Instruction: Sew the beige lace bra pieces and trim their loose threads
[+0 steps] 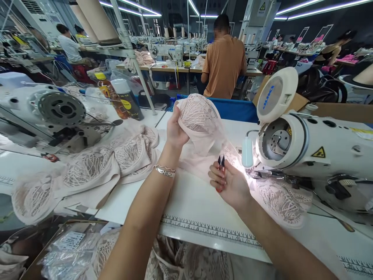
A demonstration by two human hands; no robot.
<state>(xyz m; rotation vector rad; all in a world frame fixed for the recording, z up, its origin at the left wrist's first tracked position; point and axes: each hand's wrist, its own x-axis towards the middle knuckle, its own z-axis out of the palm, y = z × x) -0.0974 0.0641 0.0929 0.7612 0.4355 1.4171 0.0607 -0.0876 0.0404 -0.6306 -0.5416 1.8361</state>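
Note:
My left hand (177, 130) grips the edge of a pale pink lace bra cup (199, 112) and holds it up above the white table (204, 202). Sheer fabric hangs from the cup toward the sewing machine (314, 147) on the right. Lower and to the right, my right hand (231, 184) is closed around small thread snips (221, 163) with dark blades pointing up and a red handle. Under the machine's lit needle area lies another lace piece (284, 200).
More lace bra pieces (90, 167) lie at the left beside a second machine (61, 112). Two bottles (126, 99) stand behind them. A printed ruler (210, 232) runs along the front edge. Below is a box with plastic bags (70, 249). A person (224, 66) sits ahead.

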